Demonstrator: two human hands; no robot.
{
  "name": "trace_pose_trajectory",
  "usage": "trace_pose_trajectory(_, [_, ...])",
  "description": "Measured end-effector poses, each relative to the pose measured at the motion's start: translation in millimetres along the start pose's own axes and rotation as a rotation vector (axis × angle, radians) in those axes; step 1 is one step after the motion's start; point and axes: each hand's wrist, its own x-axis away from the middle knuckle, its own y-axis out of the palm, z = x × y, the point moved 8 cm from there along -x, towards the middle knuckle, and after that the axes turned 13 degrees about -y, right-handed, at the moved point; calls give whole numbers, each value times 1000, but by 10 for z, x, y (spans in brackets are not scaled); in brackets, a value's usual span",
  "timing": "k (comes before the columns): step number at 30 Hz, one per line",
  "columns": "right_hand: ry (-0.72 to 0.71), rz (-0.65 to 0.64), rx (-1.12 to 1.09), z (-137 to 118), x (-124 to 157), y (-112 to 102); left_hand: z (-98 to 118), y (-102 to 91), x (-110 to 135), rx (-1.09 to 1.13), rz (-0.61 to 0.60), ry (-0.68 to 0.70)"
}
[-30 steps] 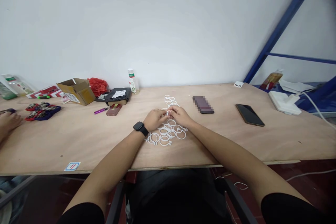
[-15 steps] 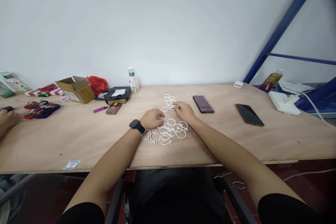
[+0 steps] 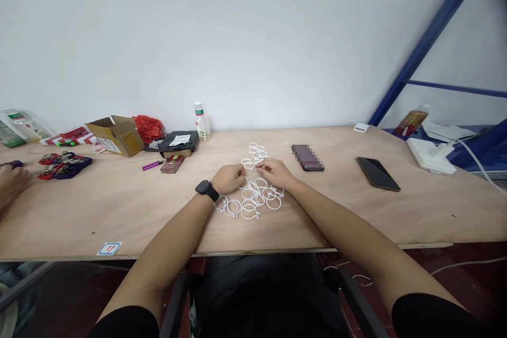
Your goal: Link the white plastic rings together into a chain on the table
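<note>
White plastic rings with small eyelets, like curtain rings, lie on the wooden table in two groups. The looser near pile (image 3: 253, 199) is in front of me, and a tighter far group (image 3: 253, 147) runs away from me. My left hand (image 3: 228, 178), with a black watch on its wrist, is closed at the left of the near pile, a white curtain ring (image 3: 244, 183) at its fingertips. My right hand (image 3: 276, 173) is pinched beside the near end of the far group; its fingertips hide whatever is between them. Two overlapping rings (image 3: 247, 163) lie between the hands.
Right of my hands lie a dark phone (image 3: 307, 158) and another phone (image 3: 378, 173). To the left are a small dark red box (image 3: 172, 163), a purple lighter (image 3: 151, 166), a black package (image 3: 179, 141), a bottle (image 3: 201, 122) and an open carton (image 3: 116, 136). Another person's hand (image 3: 13, 182) shows far left.
My right hand has drawn slightly back toward me and left, away from the far rings. A second ring now shows beside the single one between my hands. My left fingers have closed more.
</note>
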Motion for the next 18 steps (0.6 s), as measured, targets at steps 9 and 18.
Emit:
trace_pose_trajectory(9, [-97, -261, -98, -149, 20, 257, -44, -235, -23, 52, 277, -39])
trace_pose_trajectory(18, [111, -43, -208, -115, 21, 140, 14, -142, -5, 108, 246, -53])
